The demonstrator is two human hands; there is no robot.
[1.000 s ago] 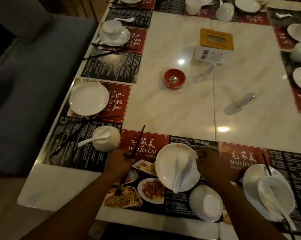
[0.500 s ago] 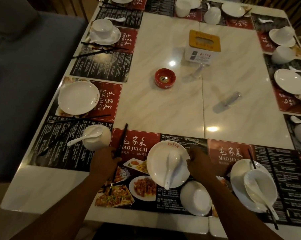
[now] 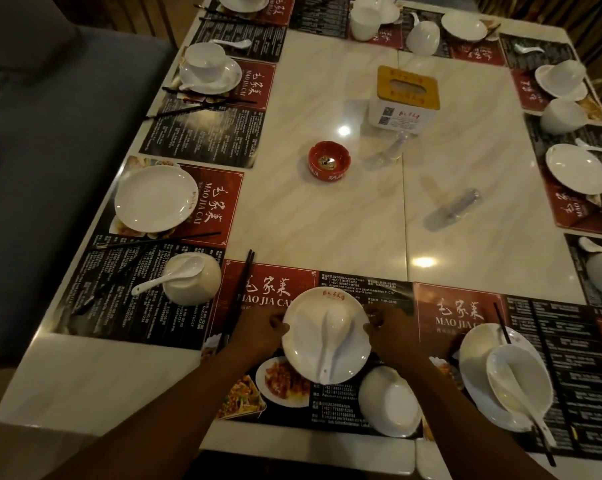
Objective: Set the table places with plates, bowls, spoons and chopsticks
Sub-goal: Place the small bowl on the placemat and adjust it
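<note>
Head view. Left hand (image 3: 258, 336) is curled on the left rim of the plate (image 3: 303, 327), fingers bent against the edge. Right hand (image 3: 391, 336) is curled on the right rim the same way. Both hands clamp the plate between them, and neither holds anything else.

The plate sits on the placemat (image 3: 282, 289) at the near side of the tabletop (image 3: 327, 220), partly over the printed food photos. A white spoon (image 3: 329, 341) lies in the plate, scoop end away from the person and handle toward them.

Black chopsticks (image 3: 240, 292) lie paired on the placemat just left of the left hand. They are close to it, but I cannot tell if they touch. A white bowl (image 3: 389, 401) lies tipped just beside the plate's near-right edge, by the right forearm and near the tabletop edge.

A red ashtray (image 3: 330, 161) and a tissue box (image 3: 405, 95) sit mid-tabletop, well apart from both hands.
</note>
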